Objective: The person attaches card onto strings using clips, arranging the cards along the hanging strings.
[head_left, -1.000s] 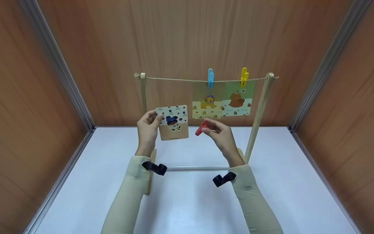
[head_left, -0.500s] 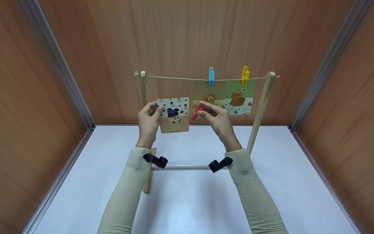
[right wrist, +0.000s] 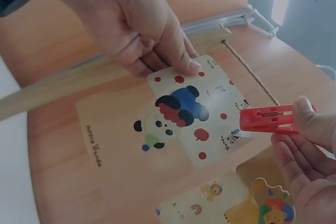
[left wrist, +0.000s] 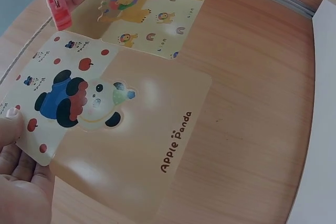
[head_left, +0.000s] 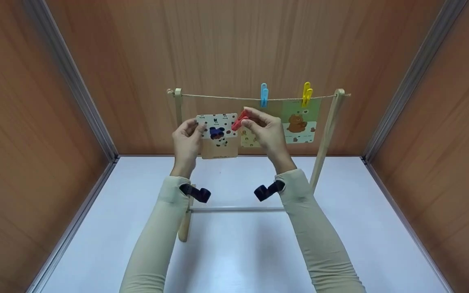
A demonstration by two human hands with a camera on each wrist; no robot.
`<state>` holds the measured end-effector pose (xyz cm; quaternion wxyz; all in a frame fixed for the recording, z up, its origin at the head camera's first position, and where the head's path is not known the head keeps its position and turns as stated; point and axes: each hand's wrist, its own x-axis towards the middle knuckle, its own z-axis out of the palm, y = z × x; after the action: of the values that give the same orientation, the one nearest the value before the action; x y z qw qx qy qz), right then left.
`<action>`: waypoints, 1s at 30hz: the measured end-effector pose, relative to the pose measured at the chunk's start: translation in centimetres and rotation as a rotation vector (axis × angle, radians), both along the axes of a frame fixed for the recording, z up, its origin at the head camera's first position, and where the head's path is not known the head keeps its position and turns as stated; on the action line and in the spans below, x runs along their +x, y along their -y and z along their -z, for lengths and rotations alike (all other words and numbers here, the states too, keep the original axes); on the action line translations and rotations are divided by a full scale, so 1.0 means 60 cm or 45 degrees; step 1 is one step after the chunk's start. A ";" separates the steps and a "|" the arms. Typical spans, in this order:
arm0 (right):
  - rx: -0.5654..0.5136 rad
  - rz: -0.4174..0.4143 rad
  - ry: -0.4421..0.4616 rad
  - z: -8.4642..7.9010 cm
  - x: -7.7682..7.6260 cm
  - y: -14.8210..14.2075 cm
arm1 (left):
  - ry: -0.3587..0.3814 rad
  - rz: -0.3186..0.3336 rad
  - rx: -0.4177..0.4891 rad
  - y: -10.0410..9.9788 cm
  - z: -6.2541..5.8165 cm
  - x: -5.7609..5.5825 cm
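My left hand (head_left: 187,140) pinches the left edge of a panda card (head_left: 219,151), white with red spots above and tan below, lettered "Apple Panda" in the left wrist view. It is held upright a little below the string (head_left: 218,97). Between thumb and fingers of my right hand (head_left: 270,134) is a red clothespin (head_left: 239,120), tilted, its tip overlapping the card's upper right corner in the head view. A lion card (left wrist: 152,14) hangs beside it under a blue clothespin (head_left: 264,95), partly hidden by my right hand. A bear card (head_left: 298,123) hangs under a yellow clothespin (head_left: 307,94).
Two wooden posts, a left post (head_left: 178,106) and a right post (head_left: 325,142), carry the string. A thin rod (head_left: 238,209) joins them low down over the white table (head_left: 226,260). Wood-grain panels (head_left: 226,44) stand behind and at both sides.
Both hands have risen toward the string, bringing the panda card and red clothespin up. The right hand has also moved left, so the clothespin now overlaps the card's corner.
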<state>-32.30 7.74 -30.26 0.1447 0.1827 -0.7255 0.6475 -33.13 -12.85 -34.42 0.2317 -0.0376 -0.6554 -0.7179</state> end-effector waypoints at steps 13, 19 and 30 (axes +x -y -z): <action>-0.094 0.028 -0.108 -0.041 -0.012 0.026 | -0.029 0.011 0.023 0.000 -0.021 -0.013; -0.143 0.057 -0.131 -0.056 -0.016 0.036 | -0.034 0.023 0.056 -0.001 -0.025 -0.020; -0.158 0.116 -0.156 -0.073 -0.023 0.046 | -0.061 0.010 0.047 -0.013 -0.038 -0.023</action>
<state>-33.65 5.00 -25.91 0.2290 0.1796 -0.6812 0.6717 -34.51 -12.09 -32.13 0.2453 -0.0531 -0.6362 -0.7296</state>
